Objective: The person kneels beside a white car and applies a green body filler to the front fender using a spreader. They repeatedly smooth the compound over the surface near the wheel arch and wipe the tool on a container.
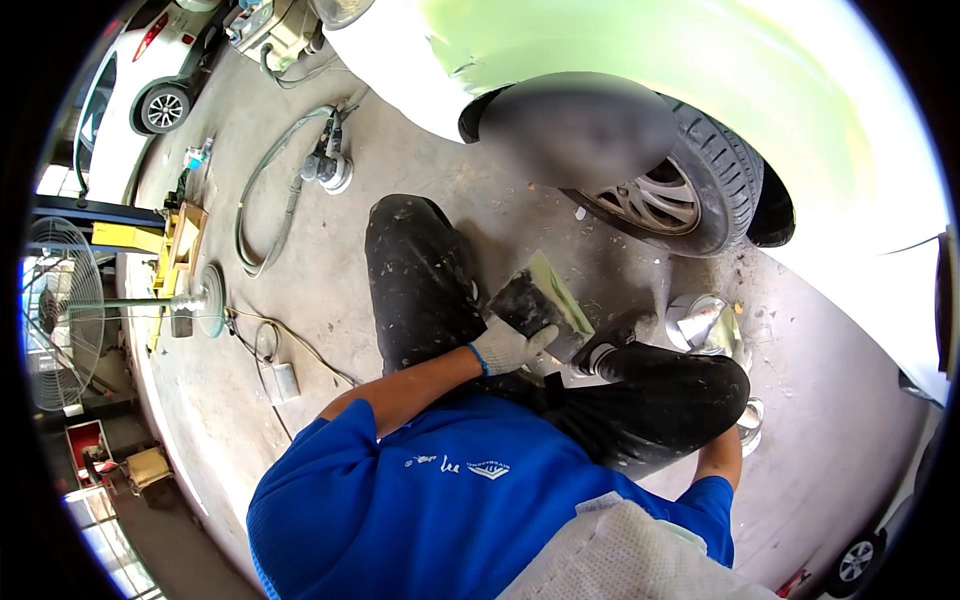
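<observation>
My left hand [503,349], in a white knit glove with a blue cuff, grips the near edge of a dark rectangular board [526,303]. Pale green paste-like material [560,290] runs along the board's far right side. The board is tilted between my bent knees, in black paint-specked trousers. My right forearm [720,458] reaches down beside my right knee, which hides the hand. Close to that knee, an open silver can [700,322] stands on the floor, and another shiny metal container [750,422] shows partly behind it.
Ahead is a white car's fender [640,35] with pale green patches, above a tyre [715,165]; a blur covers part of the wheel. A round sander [328,168] with a looping hose lies ahead left. A standing fan [65,310] is at far left, near a cable.
</observation>
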The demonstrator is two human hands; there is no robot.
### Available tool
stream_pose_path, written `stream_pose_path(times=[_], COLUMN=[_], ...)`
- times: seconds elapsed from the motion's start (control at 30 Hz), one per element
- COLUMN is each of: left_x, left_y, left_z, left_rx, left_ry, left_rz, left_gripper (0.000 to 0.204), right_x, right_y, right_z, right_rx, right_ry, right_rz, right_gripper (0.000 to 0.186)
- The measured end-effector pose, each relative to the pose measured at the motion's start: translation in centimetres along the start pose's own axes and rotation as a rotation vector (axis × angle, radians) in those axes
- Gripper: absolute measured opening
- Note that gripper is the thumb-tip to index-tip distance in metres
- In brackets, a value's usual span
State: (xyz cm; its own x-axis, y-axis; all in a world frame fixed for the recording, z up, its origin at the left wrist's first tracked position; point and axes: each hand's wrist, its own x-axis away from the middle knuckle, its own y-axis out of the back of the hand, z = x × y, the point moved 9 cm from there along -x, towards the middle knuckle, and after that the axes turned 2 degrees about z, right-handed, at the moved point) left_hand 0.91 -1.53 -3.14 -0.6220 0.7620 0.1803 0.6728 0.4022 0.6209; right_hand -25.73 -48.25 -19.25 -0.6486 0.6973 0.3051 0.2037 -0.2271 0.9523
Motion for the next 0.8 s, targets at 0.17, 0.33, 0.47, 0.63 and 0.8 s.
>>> stream_pose_path(times=[0.17, 0.33, 0.47, 0.63, 0.8], left_x=[1.0, 0.3, 1.9, 1.2, 1.7], left_y=[0.5, -0.1, -1.0, 0.7, 1.3], left_z=[0.4, 0.3, 4.0, -0.9, 0.4], left_rx=[-0.035, 0.233, 0.066, 0.253, 0.242], left_ry=[0.074, -0.011, 0.036, -0.047, -0.043], left_rz=[0.054, -0.045, -0.067, 0.012, -0.084], left_gripper=[0.039, 0.042, 0.044, 0.045, 0.047], right_x=[0.0, 2.1, 5.2, 10.1, 11.5], right_y=[-2.7, 2.8, 13.9, 31.2, 38.7], right_z=[-8.2, -19.3, -5.1, 3.2, 18.0], right_rx=[-0.413, -1.494, -2.056, -1.599, -1.212], right_ry=[-0.291, -0.296, -0.161, 0.089, 0.224], right_rz=[-0.228, -0.569, -0.355, -0.592, -0.553], right_gripper=[0.042, 0.040, 0.035, 0.035, 0.015])
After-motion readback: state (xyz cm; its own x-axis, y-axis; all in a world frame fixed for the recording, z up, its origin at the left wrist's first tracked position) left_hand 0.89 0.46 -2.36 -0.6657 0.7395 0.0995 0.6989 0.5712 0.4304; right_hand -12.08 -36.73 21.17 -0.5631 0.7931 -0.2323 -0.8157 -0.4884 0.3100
